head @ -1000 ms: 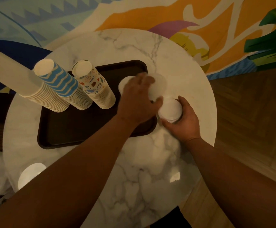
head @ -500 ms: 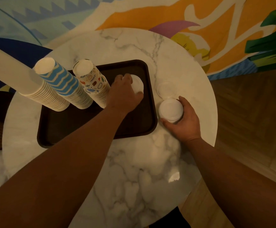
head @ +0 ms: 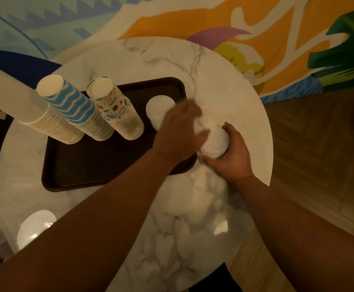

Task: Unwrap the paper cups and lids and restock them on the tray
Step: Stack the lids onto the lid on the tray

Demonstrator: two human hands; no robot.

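- Since half a second ago, my left hand (head: 177,131) has left the lid pile on the tray and swung right, to the stack of lids (head: 215,142) that my right hand (head: 231,154) grips at the tray's right edge.
- Head view: my right hand stays curled round that stack of white lids, thumb on the far side, fingers wrapped under the near side, holding it just off the tray's near right corner, above the marble table (head: 224,85).
- My left hand is blurred with motion; its fingers reach toward the top of the stack, but I cannot tell whether they pinch a lid or only touch it.
- On the dark brown tray (head: 91,165), a low pile of white lids (head: 159,108) sits toward the far right corner, just left of my left hand.
- Three tall stacks of upturned paper cups stand along the tray's far left part: a plain white stack (head: 24,102) at far left, a blue zigzag stack (head: 75,106) in the middle, and a stack with small coloured doodles (head: 117,108) on the right, nearest the lid pile.
- Another white lid (head: 34,226) lies at the table's near left edge, well apart from the tray.
- Beyond the table, a colourful wall mural (head: 193,17) fills the far side; wooden flooring (head: 319,144) shows on the right.
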